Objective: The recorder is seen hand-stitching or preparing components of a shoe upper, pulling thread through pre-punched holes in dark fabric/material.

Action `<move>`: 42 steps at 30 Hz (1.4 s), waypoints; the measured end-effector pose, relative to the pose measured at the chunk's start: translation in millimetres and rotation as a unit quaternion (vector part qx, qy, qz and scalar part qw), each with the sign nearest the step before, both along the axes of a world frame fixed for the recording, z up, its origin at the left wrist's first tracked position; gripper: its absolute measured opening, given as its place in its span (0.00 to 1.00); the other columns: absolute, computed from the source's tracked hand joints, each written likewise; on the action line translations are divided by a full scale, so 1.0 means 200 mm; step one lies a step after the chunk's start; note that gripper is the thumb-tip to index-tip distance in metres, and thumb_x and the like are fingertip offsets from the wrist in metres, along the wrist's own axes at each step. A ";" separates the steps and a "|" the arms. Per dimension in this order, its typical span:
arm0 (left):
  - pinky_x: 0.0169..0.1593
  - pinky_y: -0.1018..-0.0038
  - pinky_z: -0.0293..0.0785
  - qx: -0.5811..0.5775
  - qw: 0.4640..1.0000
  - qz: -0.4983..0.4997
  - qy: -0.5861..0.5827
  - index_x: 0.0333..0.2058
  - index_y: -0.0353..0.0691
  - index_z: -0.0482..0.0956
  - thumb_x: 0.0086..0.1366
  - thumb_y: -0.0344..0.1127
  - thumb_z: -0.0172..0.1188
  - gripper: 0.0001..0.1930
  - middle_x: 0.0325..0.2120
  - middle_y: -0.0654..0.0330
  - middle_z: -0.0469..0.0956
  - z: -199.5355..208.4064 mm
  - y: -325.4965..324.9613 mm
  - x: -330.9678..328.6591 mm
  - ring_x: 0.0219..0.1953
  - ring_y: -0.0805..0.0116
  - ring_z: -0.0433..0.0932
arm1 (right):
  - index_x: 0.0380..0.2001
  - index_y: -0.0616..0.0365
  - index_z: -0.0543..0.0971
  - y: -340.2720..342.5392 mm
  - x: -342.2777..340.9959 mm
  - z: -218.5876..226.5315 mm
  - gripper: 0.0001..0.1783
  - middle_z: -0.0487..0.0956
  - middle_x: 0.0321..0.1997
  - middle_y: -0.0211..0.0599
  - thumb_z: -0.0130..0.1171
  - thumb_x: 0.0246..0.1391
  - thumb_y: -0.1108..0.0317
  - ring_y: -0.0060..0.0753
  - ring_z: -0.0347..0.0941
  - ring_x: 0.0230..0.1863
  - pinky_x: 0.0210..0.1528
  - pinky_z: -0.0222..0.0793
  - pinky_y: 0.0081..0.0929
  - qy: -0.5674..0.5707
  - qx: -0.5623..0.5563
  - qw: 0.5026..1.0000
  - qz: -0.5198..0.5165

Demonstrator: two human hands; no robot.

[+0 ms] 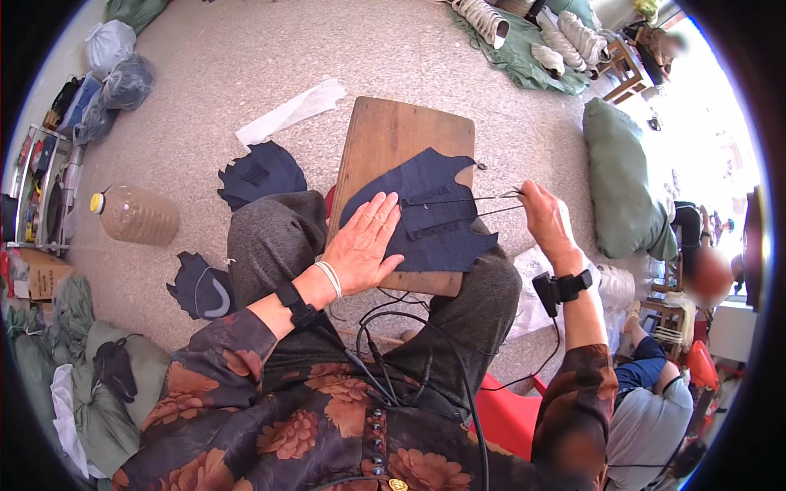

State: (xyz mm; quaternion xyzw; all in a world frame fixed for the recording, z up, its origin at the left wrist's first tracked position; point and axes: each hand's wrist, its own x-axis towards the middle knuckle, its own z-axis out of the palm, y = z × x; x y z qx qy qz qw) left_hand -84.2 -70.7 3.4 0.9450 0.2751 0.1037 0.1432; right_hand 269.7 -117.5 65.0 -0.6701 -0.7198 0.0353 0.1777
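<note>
A piece of navy fabric [430,213] with a jagged outline lies on a wooden board [405,131] across my knees. My left hand [370,245] rests on the fabric's left part, palm down with its fingers stretched out. To the right, my right hand [547,214] is raised off the board with its fingers pinched together. It grips a dark cord [499,209], whose two strands run taut leftward to the fabric's middle. Narrow raised strips lie along the fabric beside the strands. Exactly how the cord passes through the cloth cannot be made out.
More navy fabric pieces [262,173] lie on the floor at left, near a yellow-capped plastic jug [137,214]. A white strip [292,112] lies beyond. Green sacks [626,180] stand at right. Black cables [409,319] cross my lap. Another person [655,409] sits at lower right.
</note>
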 end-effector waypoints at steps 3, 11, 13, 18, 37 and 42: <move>0.74 0.59 0.42 0.002 1.000 0.002 0.000 0.68 0.28 0.50 0.66 0.50 0.55 0.42 0.71 0.43 0.47 0.00 0.00 0.00 0.73 0.47 0.44 | 0.33 0.57 0.69 -0.02 0.09 0.05 0.04 0.75 0.31 0.50 0.55 0.59 0.72 0.58 0.74 0.34 0.35 0.69 0.46 -0.073 0.019 0.997 -0.006; 0.73 0.58 0.44 -0.001 1.000 0.013 -0.021 0.69 0.32 0.51 0.65 0.51 0.56 0.42 0.70 0.45 0.48 0.00 -0.01 -0.01 0.73 0.48 0.45 | 0.33 0.58 0.68 -0.13 0.24 0.16 0.06 0.75 0.30 0.50 0.55 0.59 0.72 0.59 0.73 0.34 0.34 0.69 0.46 -0.108 0.018 0.993 -0.047; 0.72 0.58 0.47 0.002 0.999 0.014 -0.029 0.68 0.36 0.54 0.65 0.52 0.57 0.40 0.69 0.45 0.51 0.01 -0.01 0.00 0.72 0.48 0.48 | 0.32 0.59 0.68 -0.12 0.14 0.14 0.06 0.74 0.30 0.50 0.55 0.59 0.72 0.60 0.73 0.34 0.34 0.68 0.46 -0.074 0.014 0.997 -0.034; 0.71 0.57 0.49 0.021 0.999 0.016 -0.031 0.65 0.38 0.61 0.64 0.53 0.58 0.37 0.68 0.46 0.53 0.00 -0.01 0.00 0.70 0.48 0.51 | 0.34 0.56 0.69 -0.04 -0.01 0.16 0.05 0.76 0.30 0.49 0.55 0.59 0.70 0.59 0.74 0.35 0.35 0.70 0.48 -0.047 0.035 0.998 -0.019; 0.55 0.58 0.68 0.043 0.996 0.064 -0.034 0.52 0.36 0.73 0.58 0.50 0.64 0.29 0.53 0.48 0.69 0.14 -0.16 -0.15 0.57 0.51 0.68 | 0.36 0.59 0.81 -0.01 -0.52 0.15 0.10 0.82 0.35 0.30 0.57 0.65 0.64 0.14 0.72 0.29 0.29 0.68 0.14 0.632 0.089 0.762 -0.112; 0.44 0.62 0.73 -0.006 0.995 0.055 -0.077 0.34 0.38 0.77 0.57 0.39 0.65 0.12 0.35 0.54 0.73 0.16 0.03 -0.10 0.44 0.54 0.75 | 0.36 0.60 0.81 -0.01 -0.59 0.17 0.11 0.82 0.34 0.30 0.58 0.64 0.63 0.15 0.73 0.30 0.33 0.71 0.13 0.656 0.090 0.743 -0.097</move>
